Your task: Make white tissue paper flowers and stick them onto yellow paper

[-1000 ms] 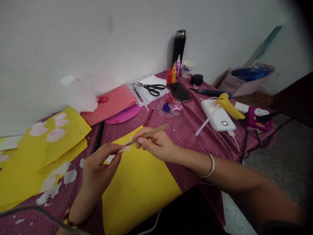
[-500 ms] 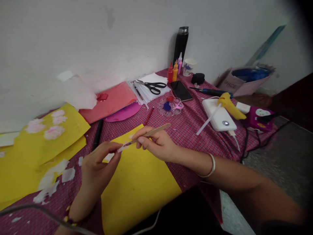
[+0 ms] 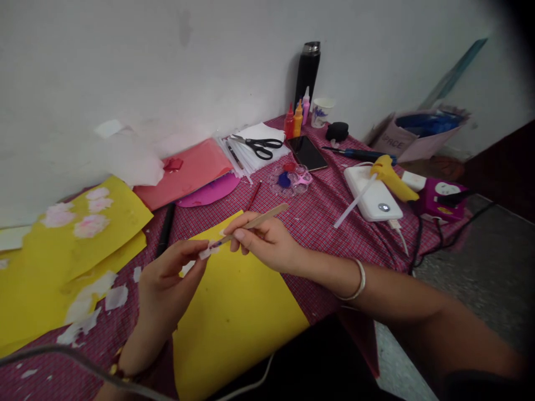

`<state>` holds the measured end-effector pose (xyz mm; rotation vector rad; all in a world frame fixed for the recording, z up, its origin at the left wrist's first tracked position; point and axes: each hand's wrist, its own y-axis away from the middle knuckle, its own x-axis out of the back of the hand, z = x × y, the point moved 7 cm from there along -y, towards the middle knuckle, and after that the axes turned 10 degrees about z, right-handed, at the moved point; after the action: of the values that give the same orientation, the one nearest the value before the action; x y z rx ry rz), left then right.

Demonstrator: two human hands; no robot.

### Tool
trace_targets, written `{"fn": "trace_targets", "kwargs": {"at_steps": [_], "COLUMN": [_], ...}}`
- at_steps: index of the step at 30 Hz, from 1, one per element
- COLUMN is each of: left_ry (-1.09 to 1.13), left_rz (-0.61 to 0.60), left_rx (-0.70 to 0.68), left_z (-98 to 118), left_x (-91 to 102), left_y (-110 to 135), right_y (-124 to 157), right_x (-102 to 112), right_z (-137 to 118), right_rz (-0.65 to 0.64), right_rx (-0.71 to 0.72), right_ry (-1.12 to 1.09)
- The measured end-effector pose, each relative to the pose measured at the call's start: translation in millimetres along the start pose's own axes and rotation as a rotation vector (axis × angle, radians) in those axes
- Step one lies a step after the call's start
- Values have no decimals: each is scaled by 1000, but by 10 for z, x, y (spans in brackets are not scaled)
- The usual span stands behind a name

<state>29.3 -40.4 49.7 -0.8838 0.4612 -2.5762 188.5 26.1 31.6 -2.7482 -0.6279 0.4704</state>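
My left hand pinches a small scrap of white paper between thumb and fingertips. In my right hand is a flat wooden craft stick, gripped like a pen and slanting down to the left. Its lower end, stained dark blue or purple, meets the paper scrap. Beneath both hands lies a yellow sheet. A few pale scraps on that sheet are partly covered by my fingers.
To the left, yellow sheets carry pink-white paper blossoms, with torn paper nearby. Behind are a paint palette, black scissors, a phone and paint bottles. A white power bank and yellow glue gun lie right.
The view has shifted slightly. Both hands keep their grips, and the stick's tip stays at the paper scrap, which looks turned a little.
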Motion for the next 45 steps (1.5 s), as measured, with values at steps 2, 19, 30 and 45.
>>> {"fn": "trace_targets", "kwargs": {"at_steps": [2,19,30,45], "left_ry": [109,489,598,166], "left_rz": [61,137,73,79], "left_rx": [141,445,505,33], "left_z": [-63,-225,-167,348], "left_x": [6,-83,-186,-169], "left_y": [10,51,-9,-312], "right_y": [-11,-13,-15,-109], "right_x": [4,-21,-47,144], "right_z": [35,188,71,86], "right_rz": [15,42,-16,167], "right_rx": [-51,-204,-131,-280], "right_ry": [-56,-189,-199,-287]}}
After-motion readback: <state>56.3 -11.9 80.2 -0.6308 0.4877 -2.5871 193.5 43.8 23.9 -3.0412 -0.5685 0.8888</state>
